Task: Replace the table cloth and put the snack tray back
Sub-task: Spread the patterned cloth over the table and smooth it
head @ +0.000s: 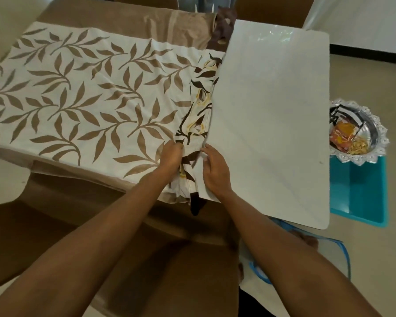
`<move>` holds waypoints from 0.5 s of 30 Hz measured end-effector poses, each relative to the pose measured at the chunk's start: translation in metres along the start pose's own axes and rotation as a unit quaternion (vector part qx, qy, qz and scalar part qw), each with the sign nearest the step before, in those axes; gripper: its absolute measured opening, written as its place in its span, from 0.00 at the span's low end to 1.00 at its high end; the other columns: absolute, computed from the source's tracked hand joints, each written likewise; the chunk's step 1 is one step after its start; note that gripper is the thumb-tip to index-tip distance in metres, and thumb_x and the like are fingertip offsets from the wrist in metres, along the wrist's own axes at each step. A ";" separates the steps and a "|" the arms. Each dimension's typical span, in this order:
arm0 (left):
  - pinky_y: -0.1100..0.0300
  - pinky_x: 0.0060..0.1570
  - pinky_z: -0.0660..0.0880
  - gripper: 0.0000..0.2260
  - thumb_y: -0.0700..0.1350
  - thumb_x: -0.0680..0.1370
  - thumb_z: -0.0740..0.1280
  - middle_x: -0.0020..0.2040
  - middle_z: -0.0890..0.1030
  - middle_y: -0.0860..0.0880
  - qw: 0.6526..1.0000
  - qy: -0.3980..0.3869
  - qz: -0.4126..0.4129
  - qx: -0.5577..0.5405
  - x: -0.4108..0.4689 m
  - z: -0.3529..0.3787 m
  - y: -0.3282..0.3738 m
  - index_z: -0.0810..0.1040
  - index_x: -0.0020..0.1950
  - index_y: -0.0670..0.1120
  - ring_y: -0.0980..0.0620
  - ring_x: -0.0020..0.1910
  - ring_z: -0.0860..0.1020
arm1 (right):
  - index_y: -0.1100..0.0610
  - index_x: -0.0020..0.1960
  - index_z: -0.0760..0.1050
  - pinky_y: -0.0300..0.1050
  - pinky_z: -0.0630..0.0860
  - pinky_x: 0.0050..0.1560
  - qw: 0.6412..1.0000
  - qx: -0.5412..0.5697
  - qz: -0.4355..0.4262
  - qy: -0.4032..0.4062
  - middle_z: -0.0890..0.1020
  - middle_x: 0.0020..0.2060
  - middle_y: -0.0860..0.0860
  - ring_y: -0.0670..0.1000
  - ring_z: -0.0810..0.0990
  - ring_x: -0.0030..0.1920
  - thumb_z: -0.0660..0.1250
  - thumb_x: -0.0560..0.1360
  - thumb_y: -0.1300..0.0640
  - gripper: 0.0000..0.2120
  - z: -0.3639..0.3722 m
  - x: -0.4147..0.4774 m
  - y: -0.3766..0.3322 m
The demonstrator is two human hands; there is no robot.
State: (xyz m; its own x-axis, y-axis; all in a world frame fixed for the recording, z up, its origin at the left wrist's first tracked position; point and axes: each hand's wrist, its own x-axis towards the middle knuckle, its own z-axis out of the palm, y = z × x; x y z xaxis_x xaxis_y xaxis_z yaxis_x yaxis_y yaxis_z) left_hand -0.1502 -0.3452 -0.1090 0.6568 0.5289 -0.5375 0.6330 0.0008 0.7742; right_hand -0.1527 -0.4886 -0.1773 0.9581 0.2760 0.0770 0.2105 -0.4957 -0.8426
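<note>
A cream table cloth with tan leaves [78, 92] covers the left part of the table. Bunched along its right edge lies a second cloth with dark brown and yellow flowers [200, 106]. My left hand [170, 156] is shut on the cloths at the near edge, pinching the fold. My right hand [214, 170] rests at the edge of the bare white table top [272, 106], fingers on the flowered cloth's edge. The silver snack tray [361, 130], holding packets and snacks, sits off to the right on a teal stool [361, 193].
A brown border of the leaf cloth hangs over the near edge [78, 186]. A chair with a brown seat [101, 236] stands under me. A blue-rimmed clear cover [327, 252] lies low at the right. Chair backs [268, 10] stand behind the table.
</note>
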 end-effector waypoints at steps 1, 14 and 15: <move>0.43 0.59 0.76 0.10 0.46 0.72 0.60 0.51 0.80 0.43 0.999 0.003 -0.030 -0.040 0.006 -0.003 -0.002 0.77 0.48 0.45 0.43 0.53 0.78 | 0.58 0.71 0.74 0.38 0.63 0.72 1.000 -0.014 -0.001 -0.002 0.76 0.70 0.54 0.50 0.71 0.71 0.58 0.84 0.60 0.17 -0.001 0.000 -0.001; 0.53 0.51 0.78 0.11 0.50 0.79 0.66 0.47 0.79 0.47 0.972 -0.084 0.036 0.215 0.022 -0.036 0.004 0.74 0.57 0.45 0.48 0.46 0.79 | 0.56 0.68 0.76 0.50 0.64 0.75 0.986 -0.157 -0.044 -0.029 0.72 0.74 0.55 0.55 0.69 0.74 0.67 0.79 0.52 0.19 0.010 -0.004 0.000; 0.54 0.49 0.77 0.09 0.49 0.81 0.64 0.45 0.78 0.46 0.975 -0.081 0.032 0.202 0.024 -0.041 0.008 0.75 0.54 0.44 0.49 0.44 0.78 | 0.56 0.68 0.76 0.51 0.64 0.75 0.986 -0.161 -0.047 -0.026 0.72 0.74 0.55 0.55 0.69 0.74 0.66 0.79 0.52 0.19 0.011 -0.004 -0.001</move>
State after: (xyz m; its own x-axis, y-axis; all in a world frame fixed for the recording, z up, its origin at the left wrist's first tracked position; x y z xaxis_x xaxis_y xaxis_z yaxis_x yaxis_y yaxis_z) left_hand -0.1466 -0.2980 -0.1022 0.7361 0.3754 -0.5633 0.6765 -0.3802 0.6307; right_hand -0.1586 -0.4802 -0.1826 0.9221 0.3706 0.1116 0.3561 -0.6994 -0.6198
